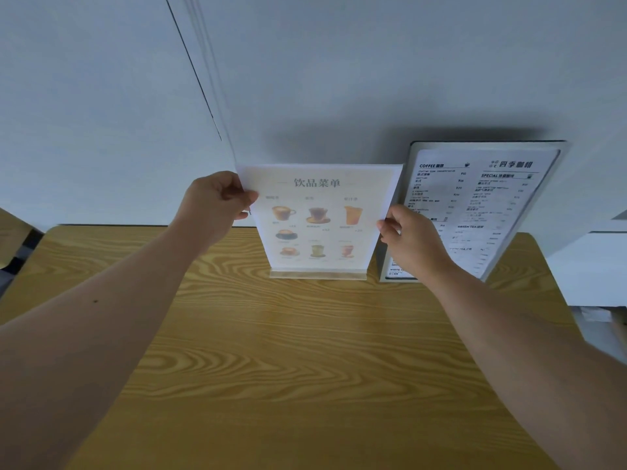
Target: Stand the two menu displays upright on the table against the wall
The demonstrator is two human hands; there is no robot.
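I am pinching the drinks menu display point(319, 218) by its 2 side edges, left hand point(217, 206) and right hand point(412, 240) clamped, as it is standing near the wall point(339, 79) beside the printed menu display point(475, 208); it is looking light, stiff, slippery.

The drinks menu display point(319, 215) stands upright near the table's 12 o'clock edge, a pale sheet with a title line and 7 small pictures of cups and glasses, set in a light wooden base strip. Just beside it at 3 o'clock, the black-and-white menu display point(481, 205) stands upright too, taller, grey-framed, printed with 2 columns of small text under "COFFEE" and "SPECIAL" headings. Its face angles slightly toward 9 o'clock. Both have the wall right behind them.
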